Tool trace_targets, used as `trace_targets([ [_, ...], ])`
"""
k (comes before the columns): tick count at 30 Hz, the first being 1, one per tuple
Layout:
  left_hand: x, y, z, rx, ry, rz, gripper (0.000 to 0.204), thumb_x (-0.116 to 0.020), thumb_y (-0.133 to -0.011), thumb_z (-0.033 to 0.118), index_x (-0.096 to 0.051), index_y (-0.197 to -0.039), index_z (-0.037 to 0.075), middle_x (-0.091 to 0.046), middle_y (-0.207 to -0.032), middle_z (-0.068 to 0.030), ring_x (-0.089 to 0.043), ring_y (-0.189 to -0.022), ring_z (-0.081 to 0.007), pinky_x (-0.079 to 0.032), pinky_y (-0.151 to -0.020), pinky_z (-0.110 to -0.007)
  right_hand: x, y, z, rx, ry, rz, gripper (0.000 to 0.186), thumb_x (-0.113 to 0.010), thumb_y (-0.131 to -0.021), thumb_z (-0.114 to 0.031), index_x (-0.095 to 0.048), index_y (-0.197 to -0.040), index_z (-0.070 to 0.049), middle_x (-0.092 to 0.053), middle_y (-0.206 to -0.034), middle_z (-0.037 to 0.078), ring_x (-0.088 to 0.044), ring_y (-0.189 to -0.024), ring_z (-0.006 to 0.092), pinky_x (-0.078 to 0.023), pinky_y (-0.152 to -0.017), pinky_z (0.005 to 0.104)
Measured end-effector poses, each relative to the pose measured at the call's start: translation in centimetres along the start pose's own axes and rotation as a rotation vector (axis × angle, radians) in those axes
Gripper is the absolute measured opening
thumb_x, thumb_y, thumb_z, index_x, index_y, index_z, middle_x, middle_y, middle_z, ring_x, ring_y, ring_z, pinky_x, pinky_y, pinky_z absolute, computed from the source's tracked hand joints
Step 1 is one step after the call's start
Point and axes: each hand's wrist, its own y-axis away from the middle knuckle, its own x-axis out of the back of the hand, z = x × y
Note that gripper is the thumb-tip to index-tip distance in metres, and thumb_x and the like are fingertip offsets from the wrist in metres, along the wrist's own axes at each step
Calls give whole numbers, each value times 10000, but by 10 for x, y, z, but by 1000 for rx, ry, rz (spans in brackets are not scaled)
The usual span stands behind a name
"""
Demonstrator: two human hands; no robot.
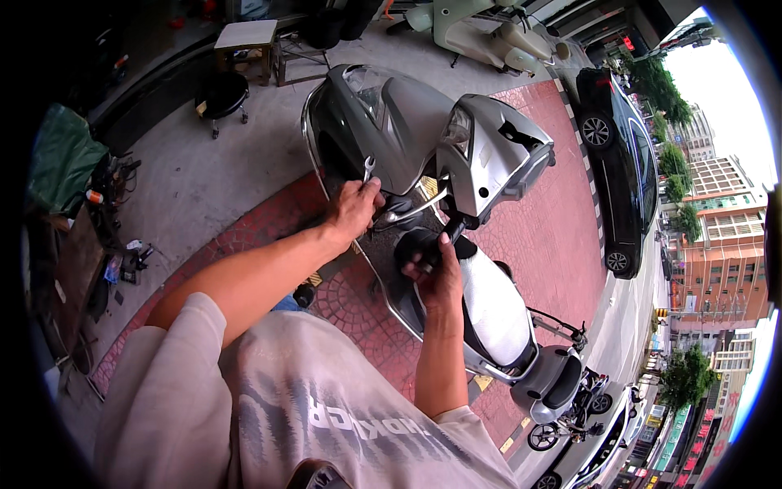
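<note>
A silver scooter (399, 106) stands in front of me. My left hand (356, 209) is closed around a metal wrench (369, 166), whose open jaw sticks up past the fingers beside the grey front panel. Just right of that hand, a silver brake lever (423, 208) slants up to the handlebar cover (489, 159). My right hand (441, 277) is curled at the black handlebar grip (453, 230), with the thumb laid along it. Its fingertips lie against dark parts, and exactly what they touch there is hard to make out. Behind the grip stretches the white-covered seat (498, 314).
Red patterned paving (542, 179) lies under the scooter. A black wheeled stool (221, 94) and a small table (246, 34) stand at the back left. Tools and clutter (134, 257) lie at the left. A pale scooter (481, 37), a black car (623, 171) and another motorbike (562, 387) stand around.
</note>
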Motion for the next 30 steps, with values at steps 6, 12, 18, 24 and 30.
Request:
trace_targets([
  [6,20,-7,36,-57,152,89,466,-547,-1044,422,-623,-835,13,-477,-594,4,-497,-490,-122,-440,-480,-303,-90,-50,-43,98,-456,-566,724,-655,-856,-361,-514,-1476,-14,-475,-1563,186,-423,-1469,373,-476,-1090,501],
  [12,46,10,31,45,163,155,459,-550,-1044,418,-612,-835,15,-482,-589,-1,-500,-480,-128,-444,-458,-309,-135,-85,-75,228,-624,-656,774,-660,-866,-373,-445,-1519,-18,-438,-1601,134,-360,-1512,343,-389,-1140,497],
  [18,62,14,6,193,187,137,449,-531,-1049,423,-628,-859,28,-506,-607,-12,-530,-496,-151,-460,-468,-329,-153,-106,-96,280,-568,-527,726,-617,-948,-498,-469,-1479,-26,-493,-1558,139,-436,-1455,350,-448,-1056,468],
  [24,68,19,-24,444,232,127,478,-487,-1062,465,-662,-914,46,-582,-651,-39,-572,-540,-178,-488,-513,-362,-139,-94,-83,254,-395,-410,844,-460,-960,-754,-514,-1450,-69,-548,-1497,184,-539,-1350,359,-471,-1015,443],
  [30,72,27,-70,548,-53,111,504,-463,-1062,528,-694,-963,91,-690,-894,-64,-625,-831,-201,-497,-694,-415,-78,-67,47,160,34,-7,507,-540,-1026,-574,-649,-1062,-80,-660,-955,44,-617,-846,172,-480,-741,310],
])
